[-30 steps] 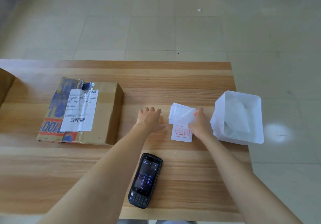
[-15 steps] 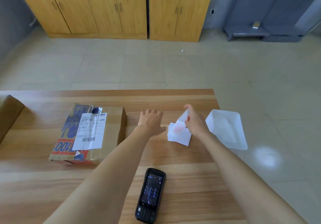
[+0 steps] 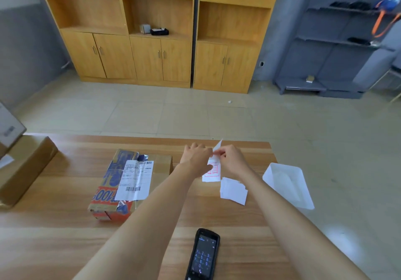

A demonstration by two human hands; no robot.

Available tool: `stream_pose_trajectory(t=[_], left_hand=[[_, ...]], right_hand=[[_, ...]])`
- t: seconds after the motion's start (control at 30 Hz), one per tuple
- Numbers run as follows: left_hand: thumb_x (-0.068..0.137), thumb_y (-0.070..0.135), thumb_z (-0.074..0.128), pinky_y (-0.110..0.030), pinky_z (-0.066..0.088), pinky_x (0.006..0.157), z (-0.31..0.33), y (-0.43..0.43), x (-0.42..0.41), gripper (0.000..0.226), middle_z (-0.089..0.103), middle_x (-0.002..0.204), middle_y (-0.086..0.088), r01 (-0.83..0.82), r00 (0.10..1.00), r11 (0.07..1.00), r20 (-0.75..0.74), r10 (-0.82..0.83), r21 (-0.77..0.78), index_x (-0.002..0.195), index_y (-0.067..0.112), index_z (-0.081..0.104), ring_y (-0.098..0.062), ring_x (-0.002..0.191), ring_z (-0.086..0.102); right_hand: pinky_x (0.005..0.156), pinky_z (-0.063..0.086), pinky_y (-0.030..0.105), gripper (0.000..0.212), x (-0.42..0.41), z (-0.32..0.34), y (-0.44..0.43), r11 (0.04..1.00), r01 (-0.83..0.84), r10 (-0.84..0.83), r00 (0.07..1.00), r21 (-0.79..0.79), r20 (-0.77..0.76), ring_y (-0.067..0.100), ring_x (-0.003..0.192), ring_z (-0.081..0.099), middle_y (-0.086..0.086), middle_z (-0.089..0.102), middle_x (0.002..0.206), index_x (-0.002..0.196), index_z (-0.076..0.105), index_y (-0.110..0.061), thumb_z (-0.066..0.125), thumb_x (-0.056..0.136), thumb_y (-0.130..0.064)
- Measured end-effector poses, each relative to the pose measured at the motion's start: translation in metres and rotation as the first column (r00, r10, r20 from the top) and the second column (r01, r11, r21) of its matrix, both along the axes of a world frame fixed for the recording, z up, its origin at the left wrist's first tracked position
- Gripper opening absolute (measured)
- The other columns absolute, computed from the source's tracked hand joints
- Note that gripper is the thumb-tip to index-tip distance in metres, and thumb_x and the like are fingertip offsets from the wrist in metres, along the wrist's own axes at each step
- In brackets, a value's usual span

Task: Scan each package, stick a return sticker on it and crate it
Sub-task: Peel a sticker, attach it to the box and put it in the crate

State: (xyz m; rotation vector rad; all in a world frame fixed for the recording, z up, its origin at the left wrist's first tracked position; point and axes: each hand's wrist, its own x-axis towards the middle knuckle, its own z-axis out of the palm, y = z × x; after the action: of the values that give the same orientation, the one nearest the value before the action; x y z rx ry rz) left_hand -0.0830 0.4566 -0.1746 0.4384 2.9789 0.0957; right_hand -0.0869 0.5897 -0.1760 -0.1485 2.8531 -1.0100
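A cardboard package with a white shipping label lies on the wooden table, left of my hands. Both hands hold a white return sticker with a red stamp, lifted above the table. My left hand pinches its left edge, and my right hand grips its top with a strip of backing sticking up. A stack of more stickers rests just below my right hand. The black handheld scanner lies at the near edge with its screen lit.
A white plastic bin sits at the table's right edge. Two more cardboard boxes stand at the far left. Wooden cabinets and grey shelving line the far wall across a tiled floor.
My right hand lifted one sticker off the stack, and my left hand came off the table to take hold of it too. The camera tilted up toward the room.
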Motion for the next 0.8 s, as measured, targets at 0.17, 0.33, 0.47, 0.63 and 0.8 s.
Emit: stream_pose_trajectory(t=[0.17,0.33,0.47,0.63,0.8], left_hand=[[0.095,0.034,0.051,-0.036,0.031,0.100,0.006,-0.010,0.003,0.035,0.049,0.134,-0.002,-0.007,1.000,1.000,-0.016,0.008,0.029,0.129,0.026,0.050,-0.027,0.125,0.040],[0.095,0.034,0.053,-0.034,0.030,0.100,0.010,-0.012,0.000,0.032,0.052,0.132,0.001,0.003,0.999,0.996,-0.041,0.000,0.085,0.126,0.028,0.054,-0.024,0.126,0.041],[0.094,0.032,0.055,-0.033,0.030,0.099,0.011,-0.011,-0.002,0.029,0.056,0.128,0.003,0.019,0.997,0.995,-0.082,-0.011,0.101,0.123,0.028,0.056,-0.022,0.123,0.045],[0.094,0.034,0.055,-0.031,0.032,0.094,0.015,-0.010,-0.006,0.025,0.061,0.122,0.003,0.022,0.992,0.992,-0.130,-0.005,0.126,0.117,0.027,0.060,-0.021,0.116,0.051],[0.093,0.034,0.055,-0.031,0.032,0.094,0.012,-0.012,-0.007,0.022,0.063,0.119,0.004,0.023,0.992,0.987,-0.128,-0.003,0.157,0.113,0.026,0.061,-0.020,0.114,0.053]], right_hand=[[0.066,0.042,0.028,0.035,0.002,-0.001,-0.012,1.000,-0.013,0.013,1.000,-0.020,-0.004,0.018,0.080,0.057,-0.002,0.069,0.087,0.085,0.072,-0.021,0.043,0.083,-0.001],[0.064,0.039,0.025,0.035,0.000,0.004,-0.011,0.999,0.011,-0.013,0.999,-0.043,-0.032,0.013,0.076,0.057,-0.009,0.065,0.076,0.079,0.072,-0.029,0.048,0.078,-0.003],[0.064,0.043,0.025,0.038,-0.004,0.005,-0.006,0.997,0.028,-0.029,1.000,-0.076,-0.011,0.008,0.076,0.060,-0.009,0.069,0.077,0.080,0.075,-0.026,0.047,0.077,0.000],[0.068,0.046,0.024,0.024,-0.008,0.003,-0.004,0.990,0.028,-0.032,0.999,-0.139,-0.026,0.005,0.079,0.064,-0.004,0.075,0.083,0.084,0.078,-0.020,0.063,0.078,-0.004],[0.076,0.054,0.029,0.021,-0.010,-0.002,-0.002,0.988,0.005,-0.013,0.999,-0.155,-0.052,0.004,0.082,0.066,0.000,0.075,0.091,0.090,0.079,-0.016,0.064,0.081,-0.003]])
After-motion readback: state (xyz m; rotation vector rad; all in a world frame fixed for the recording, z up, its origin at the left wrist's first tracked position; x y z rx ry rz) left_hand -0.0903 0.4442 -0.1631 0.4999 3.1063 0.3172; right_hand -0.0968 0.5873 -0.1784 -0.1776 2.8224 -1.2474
